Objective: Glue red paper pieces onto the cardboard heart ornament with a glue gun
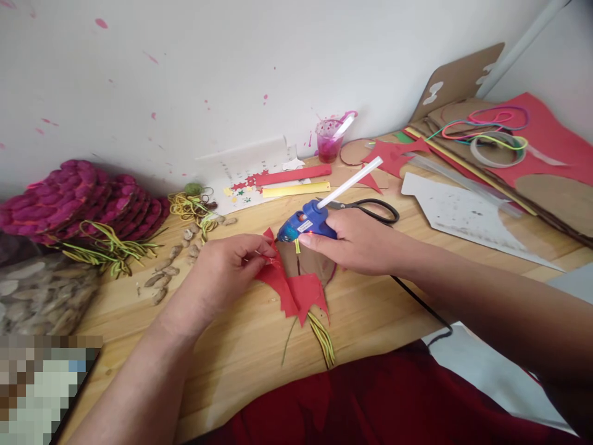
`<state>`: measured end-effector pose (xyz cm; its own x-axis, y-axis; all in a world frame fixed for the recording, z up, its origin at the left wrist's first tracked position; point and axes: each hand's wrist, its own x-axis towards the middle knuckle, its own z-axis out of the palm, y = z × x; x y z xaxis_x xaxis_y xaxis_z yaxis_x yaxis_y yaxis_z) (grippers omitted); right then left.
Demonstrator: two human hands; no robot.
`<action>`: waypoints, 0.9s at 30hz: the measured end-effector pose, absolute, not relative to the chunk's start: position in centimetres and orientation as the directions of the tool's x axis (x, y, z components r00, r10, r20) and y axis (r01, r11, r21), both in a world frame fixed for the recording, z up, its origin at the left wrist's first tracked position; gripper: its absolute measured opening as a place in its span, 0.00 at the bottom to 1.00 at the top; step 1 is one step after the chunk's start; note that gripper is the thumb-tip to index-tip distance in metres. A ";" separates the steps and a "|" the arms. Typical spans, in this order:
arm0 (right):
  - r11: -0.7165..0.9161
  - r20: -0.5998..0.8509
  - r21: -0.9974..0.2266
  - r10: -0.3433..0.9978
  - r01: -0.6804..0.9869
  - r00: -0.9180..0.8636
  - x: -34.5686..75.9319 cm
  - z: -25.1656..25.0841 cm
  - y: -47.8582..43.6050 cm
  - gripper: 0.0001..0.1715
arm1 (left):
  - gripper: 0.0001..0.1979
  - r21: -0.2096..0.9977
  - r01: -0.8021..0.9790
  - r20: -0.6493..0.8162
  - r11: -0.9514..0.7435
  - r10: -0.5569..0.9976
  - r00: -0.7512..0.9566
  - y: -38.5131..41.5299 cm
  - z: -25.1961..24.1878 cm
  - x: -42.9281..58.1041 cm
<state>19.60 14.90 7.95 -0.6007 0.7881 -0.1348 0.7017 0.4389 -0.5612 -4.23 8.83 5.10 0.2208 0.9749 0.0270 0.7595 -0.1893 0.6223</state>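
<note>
My right hand (359, 242) is closed round a blue glue gun (306, 224) with a white glue stick (351, 181) poking out of its back. The nozzle points left at a red paper piece with jagged edges (293, 287) lying on the wooden table (241, 352). My left hand (231, 269) pinches the upper edge of that red paper right by the nozzle. Yellow-green strands (322, 339) stick out from under the paper toward me. A brown cardboard round (312, 262) lies beneath the gun.
Black scissors (370, 210) lie behind the gun. A pink cup (328, 141), red and yellow strips (296, 182), magenta petal stacks (78, 201), seeds (169, 272), cardboard sheets (551, 198), coloured cords (486, 127) and a tape ring (498, 150) surround the work spot. The gun's black cable (424, 306) runs right.
</note>
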 end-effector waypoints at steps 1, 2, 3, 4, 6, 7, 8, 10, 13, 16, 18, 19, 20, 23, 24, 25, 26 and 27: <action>0.442 -0.129 -0.559 0.789 0.701 -0.600 19.6 8.0 14.9 0.22 | 0.09 0.612 0.771 0.011 -0.178 0.976 0.216 8.8 5.3 -4.2; 0.446 -0.124 -0.559 0.789 0.699 -0.602 19.6 8.0 14.9 0.21 | 0.10 0.601 0.781 -0.004 -0.169 0.977 0.214 8.8 5.4 -4.2; 0.450 -0.123 -0.559 0.785 0.696 -0.607 19.6 8.1 14.8 0.21 | 0.10 0.592 0.789 -0.016 -0.162 0.977 0.213 8.8 5.5 -4.2; 0.454 -0.128 -0.560 0.779 0.693 -0.614 19.7 8.2 14.8 0.21 | 0.10 0.585 0.796 -0.023 -0.159 0.977 0.212 8.8 5.6 -4.2; 0.455 -0.152 -0.566 0.762 0.687 -0.629 19.9 8.4 14.7 0.21 | 0.11 0.577 0.801 -0.022 -0.161 0.977 0.212 8.9 5.6 -4.2; 0.450 -0.166 -0.569 0.757 0.688 -0.632 20.0 8.5 14.6 0.21 | 0.11 0.575 0.801 -0.016 -0.165 0.977 0.213 8.9 5.5 -4.3; 0.444 -0.180 -0.568 0.755 0.693 -0.631 20.1 8.6 14.5 0.22 | 0.11 0.576 0.799 -0.009 -0.170 0.977 0.214 8.9 5.4 -4.3; 0.434 -0.198 -0.561 0.757 0.705 -0.623 20.4 8.7 14.4 0.23 | 0.11 0.580 0.797 -0.003 -0.171 0.977 0.213 8.9 5.2 -4.4; 0.439 -0.200 -0.558 0.753 0.705 -0.627 20.5 8.8 14.1 0.24 | 0.10 0.580 0.798 -0.008 -0.163 0.979 0.206 8.9 5.1 -4.4; 0.444 -0.210 -0.557 0.743 0.702 -0.636 20.6 8.9 13.7 0.23 | 0.10 0.567 0.805 -0.006 -0.173 0.977 0.214 8.9 5.2 -4.4; 0.445 -0.222 -0.553 0.736 0.704 -0.640 20.6 9.1 13.5 0.23 | 0.10 0.549 0.817 -0.007 -0.179 0.976 0.218 8.8 5.4 -4.4; 0.447 -0.227 -0.552 0.732 0.704 -0.643 20.6 9.2 13.4 0.22 | 0.10 0.542 0.822 -0.010 -0.178 0.976 0.218 8.8 5.5 -4.4; 0.449 -0.228 -0.551 0.729 0.703 -0.645 20.6 9.2 13.3 0.22 | 0.09 0.539 0.824 -0.013 -0.174 0.977 0.214 8.8 5.5 -4.4; 0.441 -0.251 -0.546 0.725 0.712 -0.641 20.8 9.3 13.2 0.23 | 0.08 0.551 0.820 -0.024 -0.155 0.979 0.201 8.8 5.7 -4.4; 0.433 -0.265 -0.542 0.725 0.720 -0.636 20.8 9.3 13.1 0.24 | 0.08 0.556 0.817 -0.028 -0.151 0.979 0.200 8.8 5.7 -4.4; 0.429 -0.276 -0.540 0.723 0.725 -0.633 20.9 9.3 13.1 0.24 | 0.08 0.559 0.816 -0.031 -0.150 0.979 0.201 8.8 5.7 -4.4; 0.427 -0.283 -0.540 0.720 0.725 -0.634 21.0 9.3 13.1 0.25 | 0.08 0.560 0.815 -0.033 -0.150 0.979 0.203 8.9 5.6 -4.4; 0.428 -0.286 -0.540 0.716 0.725 -0.636 21.0 9.3 13.1 0.25 | 0.07 0.560 0.815 -0.032 -0.152 0.978 0.204 8.9 5.6 -4.5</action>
<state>21.04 13.05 9.34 -0.6364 0.7164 -0.2860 0.7246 0.4282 -0.5400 -4.49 8.91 5.58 0.2041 0.9784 -0.0316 0.8146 -0.1519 0.5598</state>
